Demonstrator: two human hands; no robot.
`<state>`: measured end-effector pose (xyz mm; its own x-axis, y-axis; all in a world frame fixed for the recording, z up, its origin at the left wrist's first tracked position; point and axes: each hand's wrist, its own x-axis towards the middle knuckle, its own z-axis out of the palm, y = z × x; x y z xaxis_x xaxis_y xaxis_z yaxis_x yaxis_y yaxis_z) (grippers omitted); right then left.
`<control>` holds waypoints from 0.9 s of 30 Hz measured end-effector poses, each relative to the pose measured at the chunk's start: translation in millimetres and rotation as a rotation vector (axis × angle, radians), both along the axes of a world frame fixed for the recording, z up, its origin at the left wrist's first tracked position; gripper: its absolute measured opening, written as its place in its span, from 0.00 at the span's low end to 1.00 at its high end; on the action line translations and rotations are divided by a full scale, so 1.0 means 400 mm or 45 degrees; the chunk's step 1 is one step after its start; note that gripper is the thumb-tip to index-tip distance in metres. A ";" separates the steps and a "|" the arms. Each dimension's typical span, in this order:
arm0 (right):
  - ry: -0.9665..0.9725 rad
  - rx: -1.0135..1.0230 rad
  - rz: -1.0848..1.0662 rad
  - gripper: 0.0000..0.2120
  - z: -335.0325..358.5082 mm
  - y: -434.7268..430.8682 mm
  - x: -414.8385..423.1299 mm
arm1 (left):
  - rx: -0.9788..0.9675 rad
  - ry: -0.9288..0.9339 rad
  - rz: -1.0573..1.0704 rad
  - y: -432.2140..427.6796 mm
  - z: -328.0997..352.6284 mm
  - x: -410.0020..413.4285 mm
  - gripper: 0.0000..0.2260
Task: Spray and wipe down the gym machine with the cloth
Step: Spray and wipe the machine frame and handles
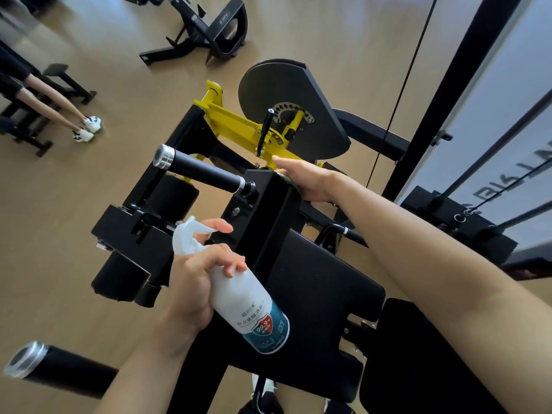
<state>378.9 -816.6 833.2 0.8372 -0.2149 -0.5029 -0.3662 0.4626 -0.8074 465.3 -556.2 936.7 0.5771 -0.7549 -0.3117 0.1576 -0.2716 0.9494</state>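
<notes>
The gym machine (pixel 268 210) is black with yellow arms, a round black cam disc and a black padded seat. My left hand (pixel 200 276) grips the neck of a white spray bottle (pixel 248 300) with a blue and red label, index finger on the trigger, nozzle pointing left. My right hand (pixel 301 177) reaches over the top of the black upright frame and presses a dark green cloth (pixel 294 186) against it. Only the cloth's edge shows under the palm.
A black handle with a silver end cap (pixel 197 168) sticks out left of the frame; another one (pixel 44 366) lies at bottom left. A second machine (pixel 206 31) stands at the top. A person's legs in white shoes (pixel 86 128) are at the left. A cable (pixel 397 97) and weight stack rails run at the right.
</notes>
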 end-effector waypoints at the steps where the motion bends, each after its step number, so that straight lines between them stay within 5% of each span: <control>1: -0.034 0.004 -0.008 0.28 -0.007 0.008 -0.011 | 0.002 0.001 -0.001 -0.001 -0.001 -0.002 0.25; 12: -0.263 0.266 -0.080 0.49 -0.010 0.000 -0.058 | -0.001 -0.036 0.014 0.010 0.011 -0.008 0.29; 19: -0.027 0.291 -0.137 0.50 -0.029 -0.018 0.042 | 0.002 -0.054 0.029 0.013 0.022 -0.012 0.28; 27: -0.308 0.651 -0.216 0.49 -0.091 0.020 -0.089 | 0.030 -0.052 -0.015 -0.013 0.021 -0.030 0.29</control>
